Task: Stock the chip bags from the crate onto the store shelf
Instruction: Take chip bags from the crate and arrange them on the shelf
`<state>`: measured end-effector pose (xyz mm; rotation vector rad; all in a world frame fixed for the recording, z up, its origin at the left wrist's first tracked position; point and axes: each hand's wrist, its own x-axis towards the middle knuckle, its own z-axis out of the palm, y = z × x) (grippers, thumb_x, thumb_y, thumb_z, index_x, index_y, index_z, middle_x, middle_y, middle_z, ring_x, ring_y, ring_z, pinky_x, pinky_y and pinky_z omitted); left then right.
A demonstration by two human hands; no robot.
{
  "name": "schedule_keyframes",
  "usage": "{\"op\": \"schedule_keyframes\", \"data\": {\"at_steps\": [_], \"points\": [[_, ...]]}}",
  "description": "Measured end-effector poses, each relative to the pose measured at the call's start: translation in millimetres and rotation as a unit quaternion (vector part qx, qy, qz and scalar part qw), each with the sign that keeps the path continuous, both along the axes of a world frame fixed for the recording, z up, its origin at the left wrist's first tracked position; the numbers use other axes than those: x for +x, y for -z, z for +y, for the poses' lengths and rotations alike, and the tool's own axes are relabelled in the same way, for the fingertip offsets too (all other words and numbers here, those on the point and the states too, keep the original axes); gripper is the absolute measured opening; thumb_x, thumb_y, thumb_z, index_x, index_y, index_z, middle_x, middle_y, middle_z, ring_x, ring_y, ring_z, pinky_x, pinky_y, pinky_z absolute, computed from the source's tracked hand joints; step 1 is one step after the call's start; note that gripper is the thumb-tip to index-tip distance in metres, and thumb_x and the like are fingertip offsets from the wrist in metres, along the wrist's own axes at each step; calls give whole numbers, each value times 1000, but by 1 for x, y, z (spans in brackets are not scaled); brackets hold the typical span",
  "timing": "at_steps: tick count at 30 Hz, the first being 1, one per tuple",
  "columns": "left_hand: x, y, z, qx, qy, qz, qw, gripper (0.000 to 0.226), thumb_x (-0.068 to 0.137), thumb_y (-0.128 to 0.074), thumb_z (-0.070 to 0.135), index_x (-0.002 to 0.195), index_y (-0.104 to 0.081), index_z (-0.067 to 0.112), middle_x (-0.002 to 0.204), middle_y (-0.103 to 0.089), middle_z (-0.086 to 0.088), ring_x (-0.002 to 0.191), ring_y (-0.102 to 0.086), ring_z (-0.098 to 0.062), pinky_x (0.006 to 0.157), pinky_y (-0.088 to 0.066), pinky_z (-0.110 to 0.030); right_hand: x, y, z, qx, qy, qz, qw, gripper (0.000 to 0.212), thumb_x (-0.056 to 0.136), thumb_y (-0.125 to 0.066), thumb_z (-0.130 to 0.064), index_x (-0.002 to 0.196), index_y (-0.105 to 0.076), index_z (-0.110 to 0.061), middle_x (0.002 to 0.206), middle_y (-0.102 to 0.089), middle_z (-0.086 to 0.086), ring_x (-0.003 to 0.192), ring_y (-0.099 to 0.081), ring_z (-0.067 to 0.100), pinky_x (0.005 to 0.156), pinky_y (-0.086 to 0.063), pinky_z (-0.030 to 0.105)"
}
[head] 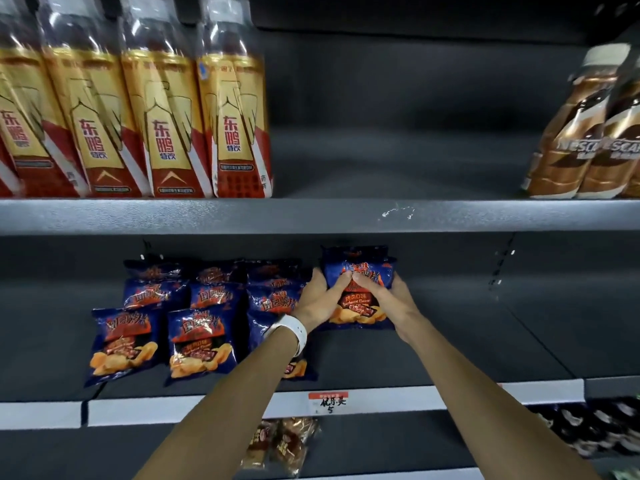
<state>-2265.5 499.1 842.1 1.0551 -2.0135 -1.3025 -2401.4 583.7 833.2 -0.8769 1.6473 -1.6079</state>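
A blue barbecue chip bag (360, 271) stands upright deep on the middle shelf (450, 341). My left hand (320, 299) grips its left side and my right hand (384, 296) grips its right side, thumbs pressed on its front. A white band circles my left wrist. To the left, several matching chip bags (197, 337) stand in three rows on the same shelf, the nearest row partly hidden by my left forearm. The crate is out of view.
The upper shelf (346, 216) holds gold-and-red drink bottles (166, 126) at left and brown coffee bottles (585, 143) at right. A price tag (328, 402) sits on the middle shelf's front edge. Packaged snacks (280, 445) lie on the shelf below.
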Motion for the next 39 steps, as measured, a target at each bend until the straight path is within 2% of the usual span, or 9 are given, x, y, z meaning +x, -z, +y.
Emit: {"op": "schedule_keyframes", "data": {"at_steps": [8, 14, 16, 20, 23, 27, 30, 34, 39], "points": [[-31, 23, -24, 11, -68, -37, 997, 89, 90, -49, 63, 150, -22, 4, 149, -42, -11, 136, -42, -28, 113, -35, -41, -28, 29, -35, 13, -52, -33, 998, 54, 71, -85, -48, 115, -62, -28, 106, -75, 1, 95, -74, 19, 89, -59, 42], [-53, 36, -33, 8, -156, -41, 987, 65, 95, -51, 46, 142, -33, 3, 139, -50, -17, 129, -48, -33, 107, -40, -41, -36, 39, -49, 25, -57, -35, 997, 48, 77, -82, -45, 117, -61, -28, 104, -74, -2, 91, -73, 14, 75, -60, 27], [-58, 43, -30, -37, -187, -10, 982, 54, 95, -53, 38, 133, -36, 4, 133, -52, -18, 125, -51, -34, 104, -43, -44, -38, 45, -53, 27, -47, -15, 998, 49, 77, -81, -49, 117, -61, -29, 105, -73, -7, 94, -71, 9, 73, -56, 20], [-68, 56, -18, -165, -223, 5, 961, 48, 99, -50, 31, 134, -33, 2, 135, -45, -16, 124, -49, -32, 99, -43, -37, -42, 58, -62, 35, -26, -5, 999, 60, 71, -83, -54, 121, -59, -29, 110, -72, -7, 102, -69, 12, 95, -55, 39], [-72, 68, -18, -262, -246, -48, 932, 61, 101, -47, 29, 148, -21, 0, 149, -31, -18, 135, -41, -32, 106, -44, -41, -41, 63, -64, 38, -22, 0, 999, 63, 69, -83, -56, 121, -59, -30, 110, -72, -8, 102, -69, 12, 97, -55, 42], [-74, 83, -21, -374, -231, -134, 888, 57, 99, -46, 14, 149, -22, 2, 155, -21, -23, 145, -24, -38, 116, -32, -47, -37, 63, -60, 48, -24, 26, 998, 64, 71, -71, -71, 122, -60, -33, 114, -69, -10, 106, -65, 11, 103, -50, 40], [-77, 87, -22, -400, -205, -154, 880, 51, 96, -38, 10, 145, -33, -1, 155, -27, -22, 147, -19, -39, 119, -24, -49, -32, 58, -59, 76, -25, 10, 997, 62, 88, -51, -71, 136, -47, -32, 127, -58, -8, 112, -55, 15, 104, -42, 37], [-80, 93, -17, -438, -152, -177, 868, 54, 93, -31, 16, 143, -41, -1, 149, -41, -17, 144, -31, -29, 123, -13, -41, -26, 65, -57, 120, -44, 53, 990, 70, 94, -36, -70, 153, -12, -43, 142, -54, 2, 125, -55, 27, 107, -42, 42], [-76, 104, -15, -437, -159, -185, 866, 56, 99, -27, 31, 146, -40, 4, 152, -39, -12, 145, -31, -25, 120, -13, -40, -21, 68, -51, 143, -72, 5, 987, 71, 98, -26, -67, 158, -6, -35, 158, -35, 1, 144, -36, 22, 113, -28, 36]]}}
